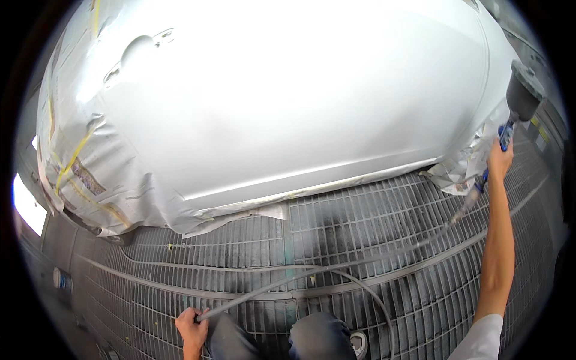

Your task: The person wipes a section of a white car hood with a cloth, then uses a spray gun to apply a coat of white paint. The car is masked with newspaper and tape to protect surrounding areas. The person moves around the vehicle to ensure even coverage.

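My right hand [499, 161] is closed round the blue handle of a spray gun [506, 133], held out at the far right beside the car's end. A dark grey paint cup [523, 99] sits on top of the gun. From the gun's lower end a grey air hose [366, 259] runs across in front of me to the lower left. There my left hand [192, 327] grips the hose, fingers wrapped round it. Ahead stands a white car door panel [288, 114], its handle recess [137, 51] at the upper left.
Masking paper [129, 192] with yellow tape covers the car's left part and hangs to the floor. More masking sheet [459, 171] wraps the lower right. Underfoot is a metal floor grating [336, 234], where the hose loops. A small bucket [62, 279] stands at the left.
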A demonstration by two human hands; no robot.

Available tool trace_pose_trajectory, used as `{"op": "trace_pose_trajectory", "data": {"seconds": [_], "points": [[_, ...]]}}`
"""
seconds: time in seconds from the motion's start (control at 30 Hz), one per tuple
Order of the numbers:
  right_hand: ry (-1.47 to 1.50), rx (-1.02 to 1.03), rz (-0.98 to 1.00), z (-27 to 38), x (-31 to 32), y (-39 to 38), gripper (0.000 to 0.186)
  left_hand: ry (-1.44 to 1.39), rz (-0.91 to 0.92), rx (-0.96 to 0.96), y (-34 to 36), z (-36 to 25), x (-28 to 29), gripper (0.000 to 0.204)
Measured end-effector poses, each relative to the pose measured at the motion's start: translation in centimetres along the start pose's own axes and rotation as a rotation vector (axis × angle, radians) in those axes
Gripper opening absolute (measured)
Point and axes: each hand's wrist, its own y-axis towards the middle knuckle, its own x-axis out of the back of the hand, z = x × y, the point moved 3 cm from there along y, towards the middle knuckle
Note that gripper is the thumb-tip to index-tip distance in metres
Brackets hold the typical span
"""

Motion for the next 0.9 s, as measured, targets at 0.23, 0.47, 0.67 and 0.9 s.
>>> {"op": "trace_pose_trajectory", "data": {"seconds": [0.23, 0.47, 0.67, 0.9], "points": [[0.526, -0.56, 0.606, 8.0, 2.7, -11.5, 0.022, -0.103, -0.212, 0.128, 0.0, 2.4, 2.0, 0.036], [0.803, -0.641, 0.846, 23.5, 4.8, -23.0, 0.022, -0.397, -0.438, 0.267, -1.4, 9.5, 5.8, 0.041], [0.931, -0.54, 1.056, 34.6, 6.0, -30.1, 0.024, -0.37, -0.577, 0.227, -3.2, 13.7, 10.2, 0.045], [0.984, -0.496, 1.262, 44.0, 6.6, -37.8, 0.026, -0.341, -0.665, 0.334, -6.6, 17.3, 13.9, 0.043]]}}
